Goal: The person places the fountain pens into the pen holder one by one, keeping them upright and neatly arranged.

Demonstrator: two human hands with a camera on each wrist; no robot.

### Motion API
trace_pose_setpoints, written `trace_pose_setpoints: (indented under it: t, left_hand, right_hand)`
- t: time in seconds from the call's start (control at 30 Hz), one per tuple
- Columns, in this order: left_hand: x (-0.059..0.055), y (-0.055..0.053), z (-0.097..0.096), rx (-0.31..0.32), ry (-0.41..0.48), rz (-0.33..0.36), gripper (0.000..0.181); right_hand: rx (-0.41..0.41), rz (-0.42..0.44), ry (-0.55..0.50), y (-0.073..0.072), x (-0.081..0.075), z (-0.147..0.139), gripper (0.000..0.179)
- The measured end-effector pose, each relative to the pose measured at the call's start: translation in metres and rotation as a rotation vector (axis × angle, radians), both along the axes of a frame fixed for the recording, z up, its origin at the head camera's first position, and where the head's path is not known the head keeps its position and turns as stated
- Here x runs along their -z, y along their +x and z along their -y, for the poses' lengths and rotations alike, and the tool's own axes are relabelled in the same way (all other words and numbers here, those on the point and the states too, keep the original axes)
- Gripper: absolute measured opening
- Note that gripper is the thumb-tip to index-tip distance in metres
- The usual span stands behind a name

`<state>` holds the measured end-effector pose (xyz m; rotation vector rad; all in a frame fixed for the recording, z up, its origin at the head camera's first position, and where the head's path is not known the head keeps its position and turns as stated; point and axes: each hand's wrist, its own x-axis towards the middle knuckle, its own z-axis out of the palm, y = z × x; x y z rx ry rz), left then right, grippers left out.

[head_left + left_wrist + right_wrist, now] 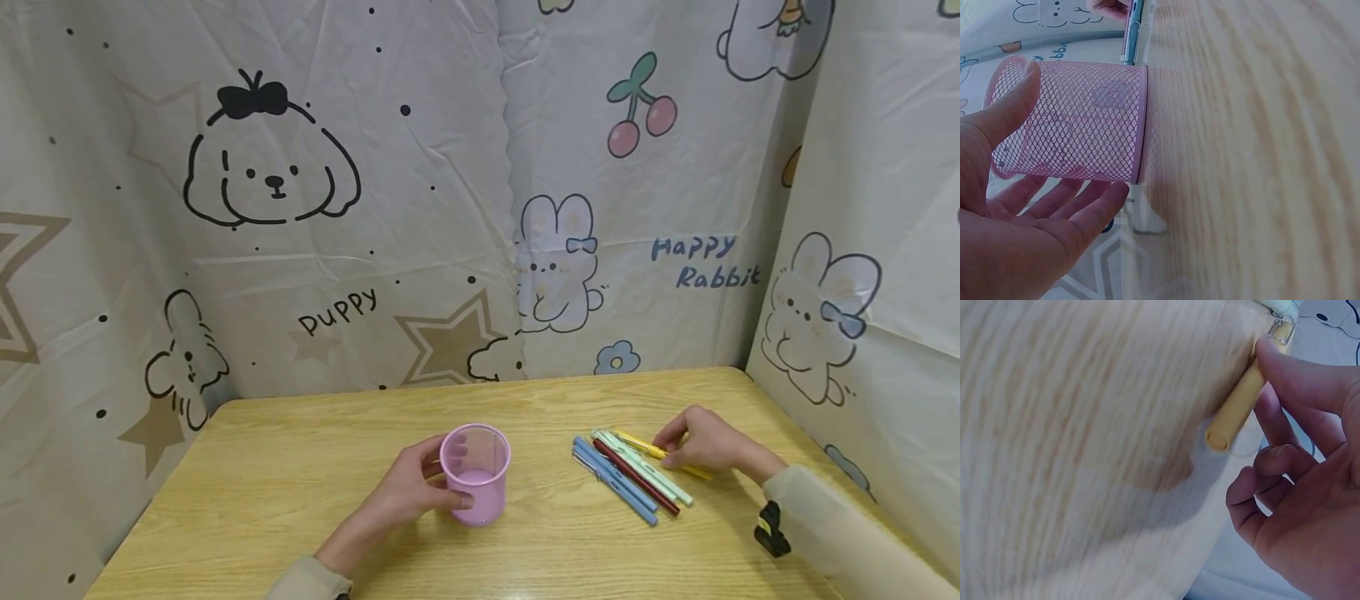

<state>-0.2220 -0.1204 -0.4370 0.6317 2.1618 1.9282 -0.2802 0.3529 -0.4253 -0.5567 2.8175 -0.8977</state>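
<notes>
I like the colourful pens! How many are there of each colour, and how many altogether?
Blue pens: 2, side by side
Dark red pen: 1
Pale green pens: 2, as far as I can tell, lying close together
Yellow pen: 1, pinched by the right hand
Total: 6 pens

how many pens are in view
6: two blue pens side by side, one dark red pen next to them, two pale green pens beyond it, and one yellow pen in the right hand. They're bunched closely, so another may be hidden.
</notes>
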Motion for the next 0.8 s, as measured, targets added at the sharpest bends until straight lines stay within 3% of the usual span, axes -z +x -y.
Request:
trace_pose_setpoints:
  t: [0.17, 0.6, 0.8]
  left_hand:
    - [-0.0015, 0.0002, -0.0009, 0.001, 0.001, 0.006, 0.085]
    - [-0.001, 0.0012, -0.0013, 0.025, 0.013, 0.013, 0.08]
    - [-0.0017, 0.0016, -0.0009, 0.032, 0.014, 0.025, 0.083]
  right_hand:
    - [0.018, -0.007, 0.025, 0.0015, -0.0025, 0.0009, 0.017]
    - [-0.043, -0.042, 0.058, 0.0053, -0.0061, -0.006, 0.013]
    - [-0.025, -0.043, 0.067, 0.0053, -0.0065, -0.0088, 0.013]
